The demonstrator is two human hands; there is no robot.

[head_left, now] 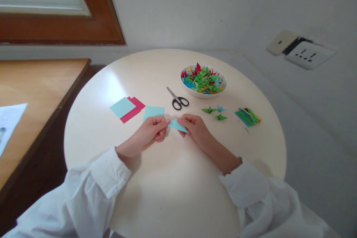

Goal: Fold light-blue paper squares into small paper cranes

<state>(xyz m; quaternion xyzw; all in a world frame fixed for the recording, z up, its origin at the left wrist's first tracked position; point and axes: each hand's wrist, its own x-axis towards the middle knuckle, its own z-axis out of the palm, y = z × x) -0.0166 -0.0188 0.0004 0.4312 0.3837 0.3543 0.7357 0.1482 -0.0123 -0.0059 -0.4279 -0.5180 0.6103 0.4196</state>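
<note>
A small piece of light blue folded paper (177, 125) is held between both hands above the table. My left hand (154, 128) pinches its left corner between thumb and finger, the other fingers curled in. Thumb and fingers of my right hand (195, 128) grip the paper's right side and hide part of it. Just behind my left hand lies a flat light blue paper sheet (154, 111). Farther left, another light blue square (122, 108) overlaps several dark pink sheets (135, 109).
Scissors (177, 100) with black handles lie beyond my hands. A white bowl (205, 95) holds many colourful paper cranes (203, 80). Several small cranes (220, 117) sit before it. Coloured paper strips (248, 117) are stacked at right. A wooden table (41, 78) stands left; a wall socket (309, 55) is at right.
</note>
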